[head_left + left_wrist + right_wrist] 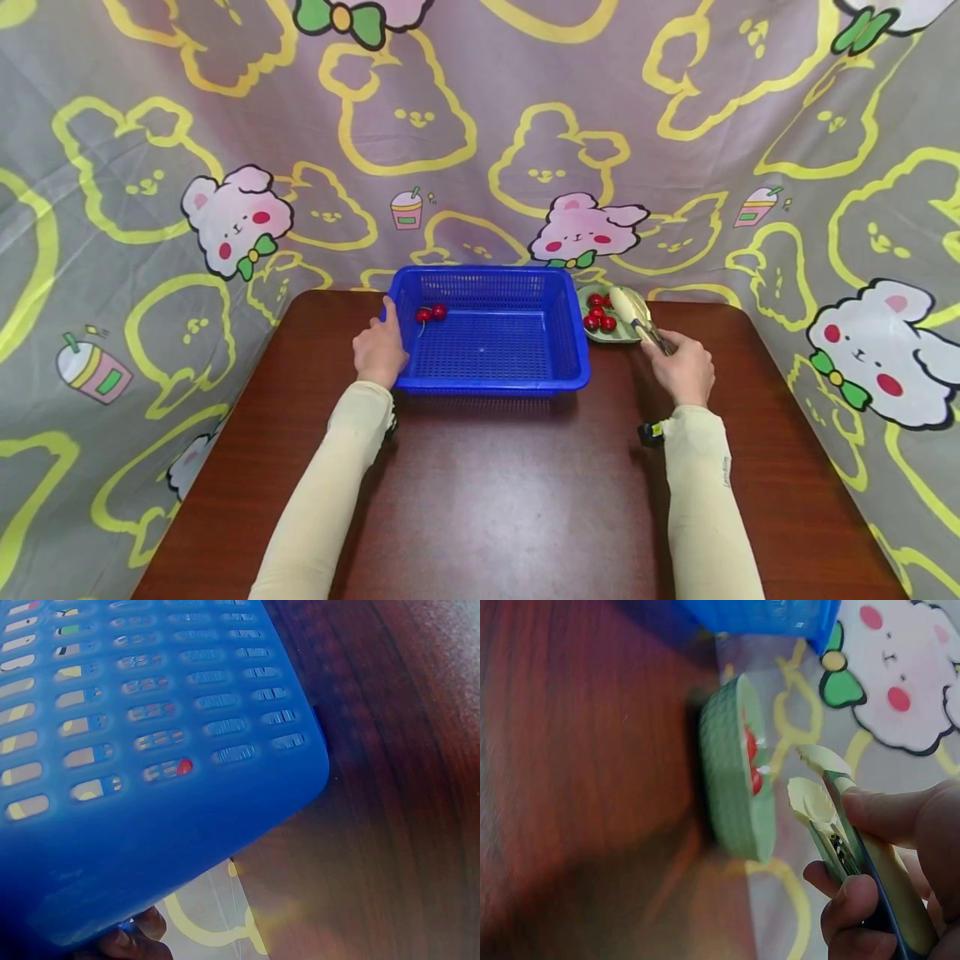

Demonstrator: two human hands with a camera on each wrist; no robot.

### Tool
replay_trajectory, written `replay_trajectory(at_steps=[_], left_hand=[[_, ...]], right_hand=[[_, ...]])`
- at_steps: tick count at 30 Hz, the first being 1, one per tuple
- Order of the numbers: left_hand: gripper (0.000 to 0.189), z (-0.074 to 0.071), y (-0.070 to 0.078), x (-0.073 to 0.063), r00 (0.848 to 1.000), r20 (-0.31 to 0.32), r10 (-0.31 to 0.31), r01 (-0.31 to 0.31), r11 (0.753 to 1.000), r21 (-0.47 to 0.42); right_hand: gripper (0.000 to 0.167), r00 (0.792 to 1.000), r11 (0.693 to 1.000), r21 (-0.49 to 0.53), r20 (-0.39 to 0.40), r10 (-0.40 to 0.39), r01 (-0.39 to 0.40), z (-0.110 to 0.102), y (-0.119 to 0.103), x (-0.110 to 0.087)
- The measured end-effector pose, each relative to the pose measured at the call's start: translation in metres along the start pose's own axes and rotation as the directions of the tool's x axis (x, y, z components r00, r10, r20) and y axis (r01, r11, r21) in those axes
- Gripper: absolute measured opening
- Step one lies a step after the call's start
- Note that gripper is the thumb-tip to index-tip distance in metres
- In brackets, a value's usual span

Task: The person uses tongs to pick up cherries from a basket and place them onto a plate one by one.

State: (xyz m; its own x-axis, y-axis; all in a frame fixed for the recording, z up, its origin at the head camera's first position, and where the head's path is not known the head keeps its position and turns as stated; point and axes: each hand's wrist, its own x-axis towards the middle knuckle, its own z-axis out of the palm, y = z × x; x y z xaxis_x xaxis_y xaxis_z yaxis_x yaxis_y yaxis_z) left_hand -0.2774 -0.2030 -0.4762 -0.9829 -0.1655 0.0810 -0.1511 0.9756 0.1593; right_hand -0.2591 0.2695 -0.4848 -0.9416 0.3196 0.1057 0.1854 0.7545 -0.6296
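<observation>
- Beyond the fingers of the left hand (pixel 378 350) and the right hand (pixel 684 367) hangs the patterned cloth (pixel 247 92), probably to screen the working place.
- Below all the fingers is the brown table (pixel 480 483), which bears the basket and the bowl.
- The blue basket (pixel 487 386) stands just right of the left fingers. They are curled on its left rim, I suppose so that it does not slide.
- The green bowl (pixel 624 335) is near the basket, ahead of the right fingers and a little to their left, so that hand reaches it easily.
- The tongs (pixel 892 885) are pinched between the right thumb and fingers, a grip which seems chosen to control their ends. They point away from the fingers, toward the bowl.
- Several cherries (pixel 596 313) lie in the bowl, left of the tongs' ends; two more are in the basket, right of the left fingertips.
- Only the right wrist view shows these ends clearly apart, with nothing between them; from the head they look like one piece.
- The left wrist view alone shows a red spot (pixel 184 766) through a slot, perhaps a cherry; too little appears to be sure.
</observation>
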Motion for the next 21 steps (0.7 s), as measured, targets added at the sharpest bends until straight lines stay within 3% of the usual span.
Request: replay_trajectory(at_steps=[9, 14, 21], left_hand=[[0.109, 0.002, -0.002, 0.001, 1.000, 0.007, -0.004, 0.004, 1.000, 0.005], [0.108, 0.002, -0.001, 0.001, 1.000, 0.000, 0.000, 0.000, 1.000, 0.009], [0.109, 0.002, 0.001, 0.000, 1.000, -0.001, -0.003, 0.003, 1.000, 0.014]], right_hand=[[0.052, 0.987, 0.987, 0.044, -0.034, -0.154, 0.156, 0.001, -0.046, -0.012], [0.049, 0.963, 0.962, 0.058, -0.021, -0.267, 0.268, 0.016, -0.081, -0.025], [0.049, 0.920, 0.922, 0.040, 0.065, -0.387, 0.385, 0.043, -0.128, -0.041]])
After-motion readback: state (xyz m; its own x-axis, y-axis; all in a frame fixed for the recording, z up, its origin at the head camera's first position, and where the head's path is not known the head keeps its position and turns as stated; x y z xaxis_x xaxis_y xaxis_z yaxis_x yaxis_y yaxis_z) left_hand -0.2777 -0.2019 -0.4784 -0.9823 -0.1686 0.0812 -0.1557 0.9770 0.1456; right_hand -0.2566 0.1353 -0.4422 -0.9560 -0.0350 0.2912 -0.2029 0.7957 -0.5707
